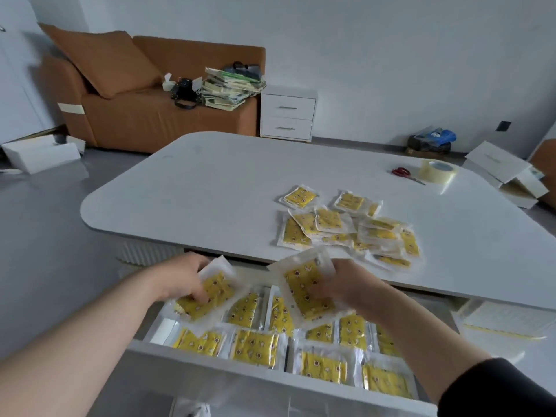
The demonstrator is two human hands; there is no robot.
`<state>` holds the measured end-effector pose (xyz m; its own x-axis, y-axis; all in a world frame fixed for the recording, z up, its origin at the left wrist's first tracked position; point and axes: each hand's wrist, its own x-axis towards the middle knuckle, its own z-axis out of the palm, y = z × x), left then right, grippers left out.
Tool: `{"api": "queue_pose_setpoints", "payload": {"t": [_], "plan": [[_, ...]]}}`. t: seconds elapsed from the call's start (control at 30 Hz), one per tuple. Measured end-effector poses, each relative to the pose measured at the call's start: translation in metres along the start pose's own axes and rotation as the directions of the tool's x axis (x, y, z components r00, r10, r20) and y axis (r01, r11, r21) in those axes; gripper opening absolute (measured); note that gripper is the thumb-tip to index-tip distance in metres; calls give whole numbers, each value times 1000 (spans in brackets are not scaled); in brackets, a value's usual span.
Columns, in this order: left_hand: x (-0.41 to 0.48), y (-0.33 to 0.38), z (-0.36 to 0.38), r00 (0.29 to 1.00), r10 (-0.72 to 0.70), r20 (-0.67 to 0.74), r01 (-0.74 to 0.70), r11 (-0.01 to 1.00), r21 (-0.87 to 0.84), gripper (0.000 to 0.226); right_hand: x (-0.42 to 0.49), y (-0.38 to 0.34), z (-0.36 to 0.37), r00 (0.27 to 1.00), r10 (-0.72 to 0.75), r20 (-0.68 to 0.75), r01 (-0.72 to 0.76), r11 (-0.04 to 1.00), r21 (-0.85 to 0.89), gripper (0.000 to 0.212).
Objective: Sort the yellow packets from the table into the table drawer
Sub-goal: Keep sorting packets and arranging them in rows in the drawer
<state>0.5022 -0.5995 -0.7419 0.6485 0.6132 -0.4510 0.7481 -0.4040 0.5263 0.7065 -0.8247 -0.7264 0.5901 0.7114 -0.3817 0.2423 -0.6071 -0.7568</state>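
Note:
The white table's drawer (210, 364) stands pulled out toward me, filled with several yellow packets in clear wrappers (255, 347). My left hand (183, 275) grips one yellow packet (210, 293) at the drawer's back left corner. My right hand (343, 284) holds another yellow packet (304, 293), tilted, above the middle of the drawer. A loose pile of several more yellow packets (349, 227) lies on the tabletop (195, 191) just beyond my right hand.
Red-handled scissors (404, 173) and a roll of clear tape (439, 171) lie at the table's far right. A brown sofa (135, 115) and a white two-drawer cabinet (287, 115) stand behind. White boxes (508, 173) sit on the floor at right.

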Motion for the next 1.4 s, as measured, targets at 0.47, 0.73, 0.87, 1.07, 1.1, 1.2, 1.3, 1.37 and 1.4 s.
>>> {"api": "queue_pose_setpoints", "payload": {"t": [0.47, 0.73, 0.87, 1.07, 1.1, 1.2, 1.3, 1.37, 1.4], "plan": [[53, -13, 64, 887, -225, 404, -200, 601, 774, 79, 57, 20, 87, 923, 102, 370, 133, 819, -558, 42], [60, -28, 67, 929, -125, 348, -133, 765, 630, 48, 65, 32, 126, 913, -8, 407, 246, 807, -536, 30], [58, -29, 66, 956, -45, 289, -126, 828, 546, 44, 65, 34, 131, 951, -62, 303, 200, 870, -451, 41], [57, -35, 64, 967, 0, 254, -134, 849, 511, 57, 57, 42, 130, 930, -105, 352, 329, 666, -670, 60], [56, -34, 63, 966, 5, 258, -141, 847, 512, 59, 56, 42, 131, 921, -105, 374, 353, 630, -692, 63], [54, -32, 61, 961, 12, 276, -157, 846, 510, 59, 54, 43, 131, 908, -116, 403, 394, 568, -723, 68], [55, -30, 62, 965, 20, 263, -154, 853, 499, 57, 52, 43, 127, 901, -117, 418, 409, 551, -727, 72], [54, -27, 63, 972, 28, 235, -145, 855, 498, 59, 52, 42, 121, 929, -86, 359, 332, 617, -714, 69], [54, -25, 64, 973, 38, 228, -149, 856, 495, 61, 52, 41, 117, 950, -58, 306, 262, 680, -685, 62]]}}
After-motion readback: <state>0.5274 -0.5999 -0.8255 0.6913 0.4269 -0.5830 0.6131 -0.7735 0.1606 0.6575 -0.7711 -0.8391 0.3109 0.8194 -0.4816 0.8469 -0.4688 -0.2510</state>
